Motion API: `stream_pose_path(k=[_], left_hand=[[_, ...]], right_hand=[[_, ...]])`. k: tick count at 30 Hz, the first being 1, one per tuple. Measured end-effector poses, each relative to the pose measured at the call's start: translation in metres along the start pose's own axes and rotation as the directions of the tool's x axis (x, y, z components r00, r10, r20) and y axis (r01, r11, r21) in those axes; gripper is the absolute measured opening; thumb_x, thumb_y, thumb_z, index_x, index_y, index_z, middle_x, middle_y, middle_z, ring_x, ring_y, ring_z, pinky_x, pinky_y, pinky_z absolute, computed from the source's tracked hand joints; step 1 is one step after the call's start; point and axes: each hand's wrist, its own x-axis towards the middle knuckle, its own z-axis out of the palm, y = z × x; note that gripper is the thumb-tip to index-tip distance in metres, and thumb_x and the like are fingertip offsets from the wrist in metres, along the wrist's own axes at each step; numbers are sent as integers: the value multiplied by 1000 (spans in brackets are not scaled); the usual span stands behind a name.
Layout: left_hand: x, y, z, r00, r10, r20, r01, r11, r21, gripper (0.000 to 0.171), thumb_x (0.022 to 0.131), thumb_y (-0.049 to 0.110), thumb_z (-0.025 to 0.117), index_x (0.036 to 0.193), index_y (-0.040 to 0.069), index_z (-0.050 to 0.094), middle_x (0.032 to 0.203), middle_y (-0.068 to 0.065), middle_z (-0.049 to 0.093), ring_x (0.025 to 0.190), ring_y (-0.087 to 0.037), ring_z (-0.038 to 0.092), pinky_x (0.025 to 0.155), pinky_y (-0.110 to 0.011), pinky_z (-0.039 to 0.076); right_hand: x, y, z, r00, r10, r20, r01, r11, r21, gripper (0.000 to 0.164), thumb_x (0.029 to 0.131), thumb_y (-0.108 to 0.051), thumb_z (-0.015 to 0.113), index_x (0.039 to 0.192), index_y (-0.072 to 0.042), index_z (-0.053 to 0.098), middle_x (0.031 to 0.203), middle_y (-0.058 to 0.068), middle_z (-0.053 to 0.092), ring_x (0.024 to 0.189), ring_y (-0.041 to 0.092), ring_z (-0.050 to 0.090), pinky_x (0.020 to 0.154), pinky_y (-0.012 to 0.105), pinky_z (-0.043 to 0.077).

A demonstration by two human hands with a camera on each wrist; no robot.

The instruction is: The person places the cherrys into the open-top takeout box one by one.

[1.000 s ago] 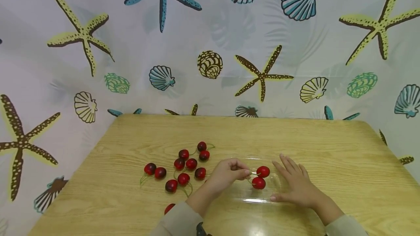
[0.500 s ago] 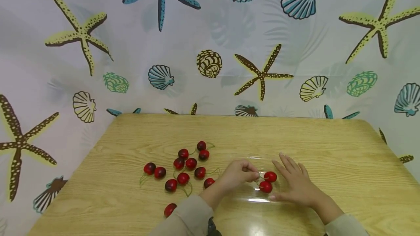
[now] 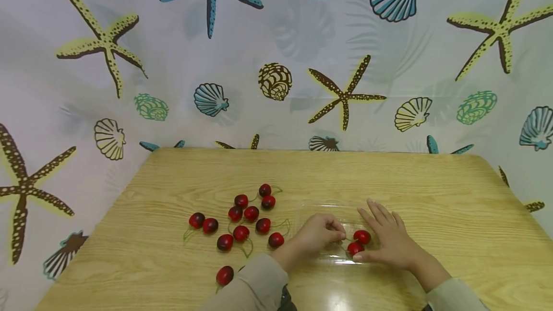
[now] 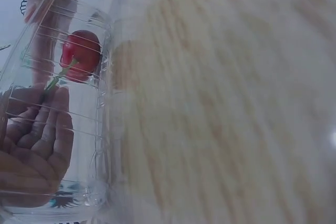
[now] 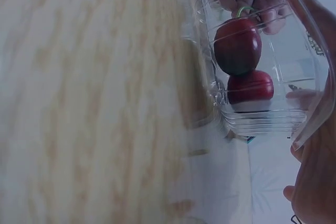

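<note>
A clear plastic container lies on the table, and my left hand reaches into it. Thumb and fingertips pinch the green stem of a pair of red cherries. One cherry lies farther back and the other cherry nearer, both inside the container toward its right end. In the right wrist view, the darker cherry shows through the clear wall. My right hand spreads its fingers around the container's right end, thumb at the near side, fingers at the far side.
Several dark red cherries with green stems lie in a loose group left of the container. One cherry sits near my left sleeve. A patterned cloth hangs behind the table.
My left hand has moved right and slightly nearer inside the container, carrying the pair of cherries toward its right end. The right hand stays nearly where it was.
</note>
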Motion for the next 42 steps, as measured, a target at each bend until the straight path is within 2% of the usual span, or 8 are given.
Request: stream_pose_path(k=[7,14,19,26,35,42], left_hand=[[-1,1,1,1000,-12,29,11,1000,13,3,77,2,62,78,0,61,65,1,55,60,-8,52,54,-20,46],[-3,7,0,998,-30,51,29,999,31,5,79,9,62,81,5,61,70,1,56,64,-11,53,55,-22,44],[-2,8,1,999,-32,37,32,999,1,7,80,11,61,85,6,60,74,1,57,66,-13,54,55,-23,45],[-1,8,-3,999,17,-43,-16,999,28,13,81,21,60,87,9,61,76,4,59,73,-11,54,62,-24,44],[-10,10,-12,995,25,-95,-38,990,-138,20,81,24,61,91,6,61,83,-4,61,78,-12,56,73,-30,46],[-17,16,-25,996,28,-86,-52,959,-279,21,81,18,61,92,1,59,90,-12,60,82,-16,57,77,-30,46]], right_hand=[[0,0,1,1000,0,6,0,1000,7,96,65,-58,62,135,-4,25,141,18,9,126,37,7,92,62,4],[-1,1,0,1000,4,6,-5,1000,14,96,65,-57,63,135,-4,24,141,18,8,125,37,7,92,62,3],[-1,2,-1,1000,12,7,-12,1000,20,97,65,-57,63,136,-5,24,141,18,8,125,38,7,92,61,3],[0,1,-1,1000,15,5,-15,1000,26,97,64,-59,62,135,-4,24,141,17,9,126,37,7,93,61,3],[-1,-2,1,1000,4,13,-4,999,45,98,64,-59,62,134,-2,25,140,19,10,125,38,6,92,62,3],[0,-1,-3,1000,1,-4,-1,999,36,97,64,-58,63,134,-2,25,140,19,10,125,38,7,93,61,4]])
